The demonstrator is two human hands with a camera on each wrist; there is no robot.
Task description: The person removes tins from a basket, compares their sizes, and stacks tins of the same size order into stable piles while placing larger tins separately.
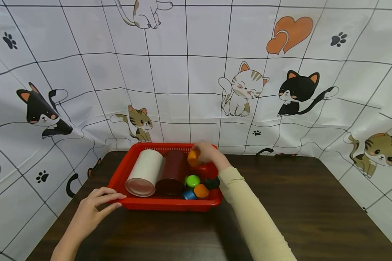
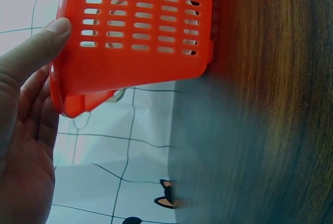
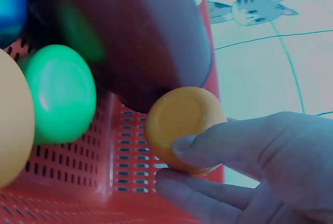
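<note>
A red plastic basket with slotted walls stands on the table. My left hand pinches its rim at the near left corner; in the left wrist view the thumb lies over the rim and the fingers are behind it. In the far right of the basket, my right hand holds a small orange cylinder with rounded edges between thumb and fingers. Left of it lie a dark brown cylinder and a white cylinder with a pinkish end.
Near the basket's front right are a green round piece, a blue piece, another orange piece and a dark green piece. Behind the dark wooden table hangs a white cat-print sheet, bordering its back and sides.
</note>
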